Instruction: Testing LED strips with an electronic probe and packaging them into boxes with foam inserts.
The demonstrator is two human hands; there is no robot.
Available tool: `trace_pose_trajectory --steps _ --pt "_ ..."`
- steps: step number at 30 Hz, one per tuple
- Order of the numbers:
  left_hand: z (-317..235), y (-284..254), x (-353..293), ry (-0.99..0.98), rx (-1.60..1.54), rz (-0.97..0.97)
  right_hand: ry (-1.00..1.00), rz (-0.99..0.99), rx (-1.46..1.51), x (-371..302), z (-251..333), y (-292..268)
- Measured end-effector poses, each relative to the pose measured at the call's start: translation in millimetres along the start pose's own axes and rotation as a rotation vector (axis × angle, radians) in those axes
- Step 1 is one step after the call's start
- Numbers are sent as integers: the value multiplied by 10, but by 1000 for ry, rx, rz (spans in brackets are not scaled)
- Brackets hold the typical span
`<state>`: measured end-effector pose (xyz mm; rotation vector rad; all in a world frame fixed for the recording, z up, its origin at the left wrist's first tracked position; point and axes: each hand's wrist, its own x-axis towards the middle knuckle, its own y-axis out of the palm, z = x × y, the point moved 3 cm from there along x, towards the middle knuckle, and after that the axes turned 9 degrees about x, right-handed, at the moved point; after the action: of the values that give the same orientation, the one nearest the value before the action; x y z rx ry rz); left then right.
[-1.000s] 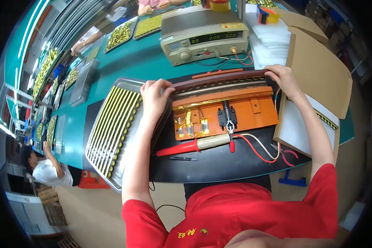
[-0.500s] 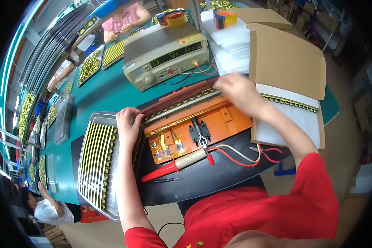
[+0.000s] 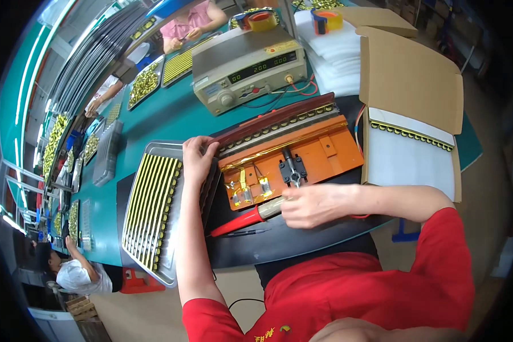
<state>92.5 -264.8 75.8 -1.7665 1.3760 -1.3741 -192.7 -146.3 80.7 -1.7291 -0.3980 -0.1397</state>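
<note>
In front of me lies an orange fixture with a dark red bar along its far side. A row of small black-and-yellow parts sits in the slot beside that bar. My left hand is at the fixture's left end, thumb and fingers closed round the end of the bar. My right hand is closed at the toggle clamp on the fixture's near side, and its fingers hide the handle. A red-and-beige probe lies partly under the right hand.
Left is a metal tray with rows of yellow-and-black strips. An open carton on the right holds white foam and one strip. A bench tester stands behind the fixture. A pen lies near the front edge. Co-workers sit farther off.
My right hand has come from the fixture's far right end down to the clamp, covering its handle. My left hand stays at the left end. The whole view has shifted slightly.
</note>
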Motion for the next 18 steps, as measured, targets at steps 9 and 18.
trace_pose_trajectory --steps 9,18 --pt "31 36 14 45 12 -35 756 -129 88 -64 -930 172" --pt "129 96 41 82 5 -28 328 -541 491 267 -311 -720"
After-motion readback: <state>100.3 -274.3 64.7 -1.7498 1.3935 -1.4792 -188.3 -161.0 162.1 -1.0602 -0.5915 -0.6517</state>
